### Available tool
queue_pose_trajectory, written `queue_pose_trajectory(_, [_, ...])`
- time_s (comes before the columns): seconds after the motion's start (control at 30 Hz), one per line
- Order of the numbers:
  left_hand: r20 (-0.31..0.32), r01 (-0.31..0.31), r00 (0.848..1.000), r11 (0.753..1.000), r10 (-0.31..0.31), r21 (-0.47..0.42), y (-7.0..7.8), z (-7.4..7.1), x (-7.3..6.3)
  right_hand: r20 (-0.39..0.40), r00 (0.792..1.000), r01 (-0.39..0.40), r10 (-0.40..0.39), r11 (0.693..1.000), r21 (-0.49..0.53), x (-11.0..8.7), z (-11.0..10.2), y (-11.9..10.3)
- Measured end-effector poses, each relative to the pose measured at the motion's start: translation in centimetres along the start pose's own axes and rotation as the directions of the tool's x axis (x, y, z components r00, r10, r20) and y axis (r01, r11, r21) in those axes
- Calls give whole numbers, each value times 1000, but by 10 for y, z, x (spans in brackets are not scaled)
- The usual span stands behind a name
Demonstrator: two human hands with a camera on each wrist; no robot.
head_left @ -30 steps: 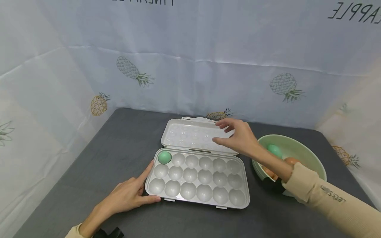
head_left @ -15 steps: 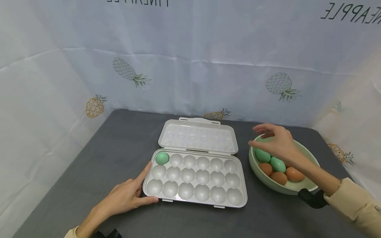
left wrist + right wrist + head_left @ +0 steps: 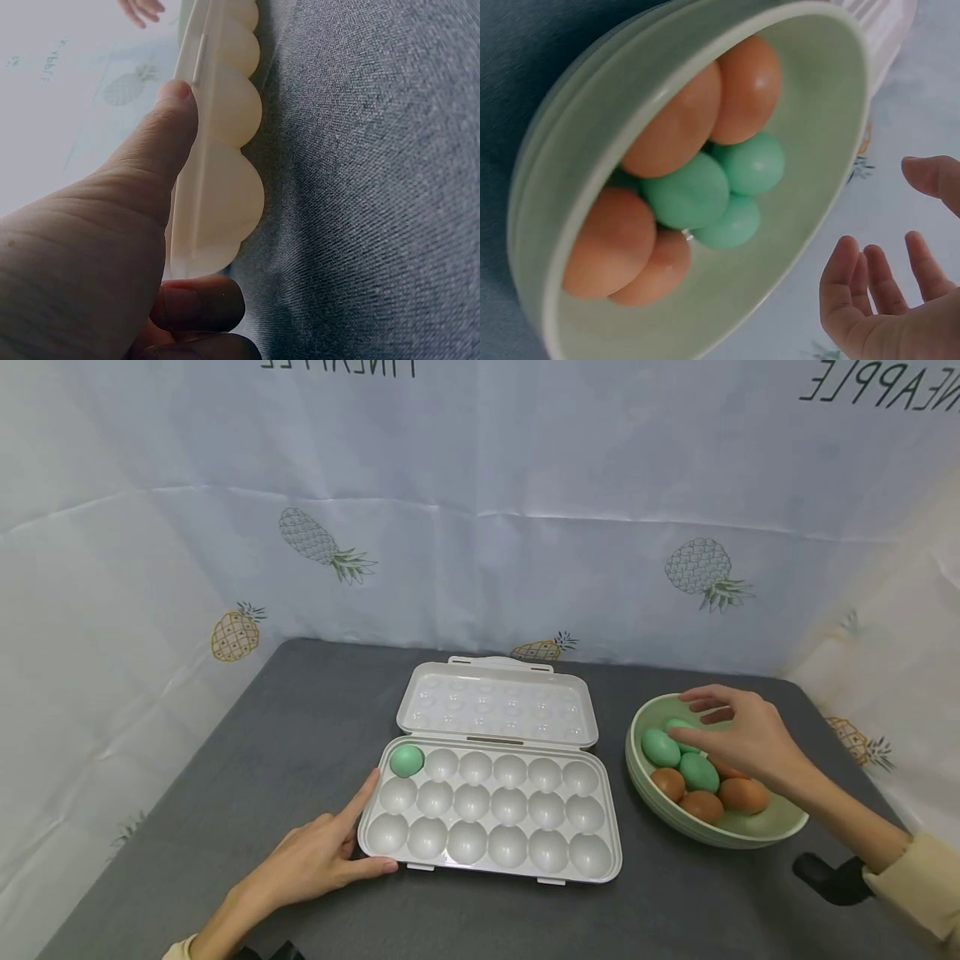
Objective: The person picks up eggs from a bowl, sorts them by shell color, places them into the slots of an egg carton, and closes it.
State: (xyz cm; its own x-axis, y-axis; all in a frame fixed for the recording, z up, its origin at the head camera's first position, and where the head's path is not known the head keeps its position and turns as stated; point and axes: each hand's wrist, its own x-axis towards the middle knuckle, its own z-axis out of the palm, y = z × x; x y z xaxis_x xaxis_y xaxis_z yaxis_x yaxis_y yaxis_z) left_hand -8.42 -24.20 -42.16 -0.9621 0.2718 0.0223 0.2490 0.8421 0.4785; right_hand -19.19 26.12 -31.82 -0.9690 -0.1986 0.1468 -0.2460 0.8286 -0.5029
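Note:
A white plastic egg tray (image 3: 491, 852) lies with its lid (image 3: 498, 706) folded back. One green egg (image 3: 407, 761) fills the far-left cup; the other cups hold nothing. My left hand (image 3: 318, 857) holds the near-left corner of the tray, thumb along the front edge and fingers at the left side. In the left wrist view, the thumb (image 3: 161, 135) lies against the tray's rim (image 3: 187, 202). Over the pale green bowl (image 3: 780, 827), my right hand (image 3: 750, 735) hovers with fingers apart and nothing between them. Below it sit green eggs (image 3: 686, 193) and brown eggs (image 3: 611, 244).
The dark grey tabletop (image 3: 300, 735) carries the tray in the middle and the bowl at the right. A white curtain (image 3: 480, 460) printed with pineapples hangs behind and at the sides. A black strap piece (image 3: 832, 878) is at the right wrist.
My right hand has moved right from above the tray's lid to above the bowl, bringing the eggs into view. The left hand keeps its hold on the tray.

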Motion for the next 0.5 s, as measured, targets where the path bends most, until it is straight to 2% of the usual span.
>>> queue_pose_trajectory(0.5, [10,12,1000,1000,-12,6,-1,0,1,134,986,-88,96,994,-68,-4,-2,26])
